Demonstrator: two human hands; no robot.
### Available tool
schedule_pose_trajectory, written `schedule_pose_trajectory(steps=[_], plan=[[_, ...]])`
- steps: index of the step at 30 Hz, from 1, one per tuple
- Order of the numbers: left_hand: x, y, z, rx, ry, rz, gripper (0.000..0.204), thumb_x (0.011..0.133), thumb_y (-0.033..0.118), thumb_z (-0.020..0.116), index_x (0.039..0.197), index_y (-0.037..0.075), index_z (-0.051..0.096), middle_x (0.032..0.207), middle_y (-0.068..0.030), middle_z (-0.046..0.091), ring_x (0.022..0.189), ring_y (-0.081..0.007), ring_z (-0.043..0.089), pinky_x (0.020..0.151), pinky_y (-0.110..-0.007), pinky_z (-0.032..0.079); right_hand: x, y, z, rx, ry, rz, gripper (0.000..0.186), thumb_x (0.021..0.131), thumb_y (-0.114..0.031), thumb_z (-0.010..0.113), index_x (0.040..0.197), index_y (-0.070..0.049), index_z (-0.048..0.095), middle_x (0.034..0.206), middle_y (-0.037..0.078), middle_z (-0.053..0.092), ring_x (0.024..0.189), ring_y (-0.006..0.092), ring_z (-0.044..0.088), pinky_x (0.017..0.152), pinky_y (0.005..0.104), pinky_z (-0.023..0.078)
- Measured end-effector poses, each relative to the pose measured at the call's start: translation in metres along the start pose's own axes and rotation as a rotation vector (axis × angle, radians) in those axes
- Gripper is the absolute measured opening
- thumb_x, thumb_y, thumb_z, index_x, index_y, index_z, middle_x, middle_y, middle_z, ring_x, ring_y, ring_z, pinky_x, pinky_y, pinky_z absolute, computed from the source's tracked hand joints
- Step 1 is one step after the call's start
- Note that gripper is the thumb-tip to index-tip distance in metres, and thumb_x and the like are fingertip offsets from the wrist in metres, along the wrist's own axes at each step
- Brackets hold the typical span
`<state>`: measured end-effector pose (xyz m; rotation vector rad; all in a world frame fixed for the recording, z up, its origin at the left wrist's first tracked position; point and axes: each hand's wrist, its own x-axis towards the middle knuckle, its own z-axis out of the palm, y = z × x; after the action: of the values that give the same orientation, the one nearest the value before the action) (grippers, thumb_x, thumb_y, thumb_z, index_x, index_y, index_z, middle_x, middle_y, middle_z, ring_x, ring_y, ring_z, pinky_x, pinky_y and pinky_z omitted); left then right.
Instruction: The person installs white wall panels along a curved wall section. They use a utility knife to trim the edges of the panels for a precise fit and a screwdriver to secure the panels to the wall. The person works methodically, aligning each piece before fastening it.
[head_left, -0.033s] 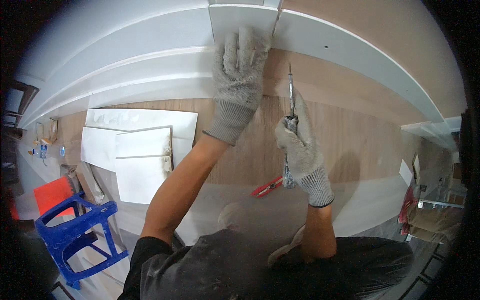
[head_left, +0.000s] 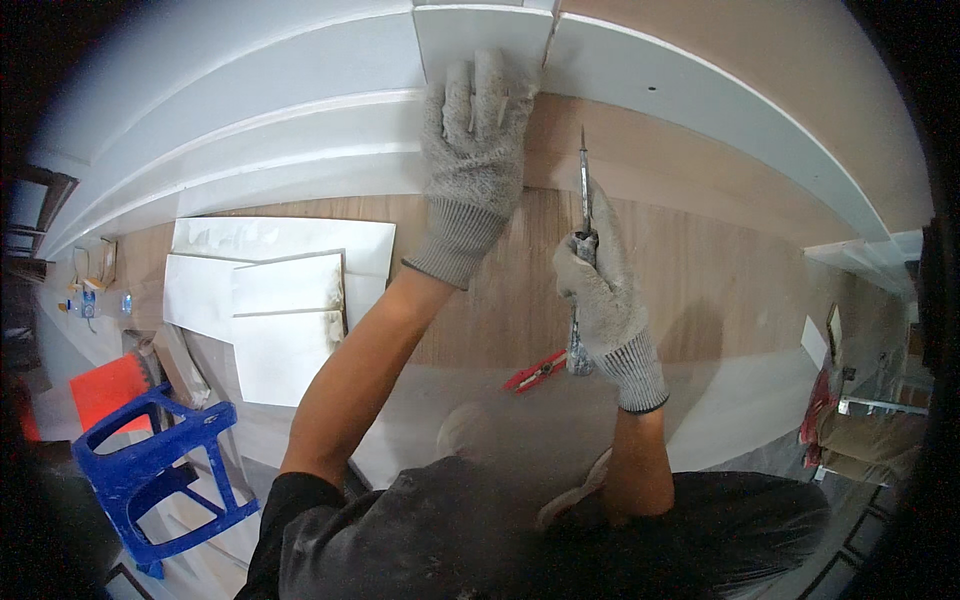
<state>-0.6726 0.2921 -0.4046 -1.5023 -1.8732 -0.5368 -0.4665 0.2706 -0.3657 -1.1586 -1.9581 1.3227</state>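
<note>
Here, an illegibly blotchy tool (head_left: 586, 246) in the right hand (head_left: 609, 302).

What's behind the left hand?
Behind the left hand is a white panel, its upper part visible. Whatever the gloved palm and fingers cover can't be seen.

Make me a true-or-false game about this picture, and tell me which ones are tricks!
1. The left hand is up against a white panel. True.
2. The right hand holds a pointed tool. True.
3. Both hands are bare. False: both wear gray gloves.
4. There is a yellow stool on the left. False: it is a blue stool.
5. A red cutter lies near the right hand. True.
6. The right hand is higher in the picture than the left hand. False: the left hand is higher.
</note>
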Motion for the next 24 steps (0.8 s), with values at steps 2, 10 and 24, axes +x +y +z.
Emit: schedule_pose_trajectory(steps=[2,10,24], plan=[[0.001,-0.001,-0.001,0.006,0.036,0.005,0.055,0.096,0.028,0.066,0.149,0.027,0.052,0.163,-0.0158,0.026,0.149,-0.0368,0.027,0.121,-0.053,0.027,-0.004,0.010,-0.001,-0.028,0.001,0.006,0.066,0.102,-0.020,0.053,0.163,-0.008,0.029,0.083,0.000,0.051,0.071,0.0073,0.052,0.066,0.0254,0.049],[-0.002,0.008,-0.004,-0.121,0.055,-0.076,0.070,0.093,0.021,0.063,0.159,0.021,0.037,0.157,-0.0207,0.025,0.146,-0.0435,0.027,0.119,-0.058,0.030,0.004,-0.040,0.011,0.260,-0.129,-0.045,0.062,0.109,-0.021,0.047,0.163,-0.005,0.023,0.076,0.002,0.060,0.066,0.0085,0.062,0.060,0.0238,0.052],[-0.003,0.036,0.000,-0.291,-0.072,-0.293,0.087,0.087,0.021,0.069,0.163,0.021,0.027,0.142,-0.0255,0.036,0.141,-0.0480,0.032,0.120,-0.063,0.027,0.015,-0.062,0.015,0.424,-0.017,0.048,0.033,0.110,-0.024,0.047,0.134,-0.002,0.051,0.070,0.004,0.064,0.054,0.0100,0.063,0.046,0.0220,0.048]])
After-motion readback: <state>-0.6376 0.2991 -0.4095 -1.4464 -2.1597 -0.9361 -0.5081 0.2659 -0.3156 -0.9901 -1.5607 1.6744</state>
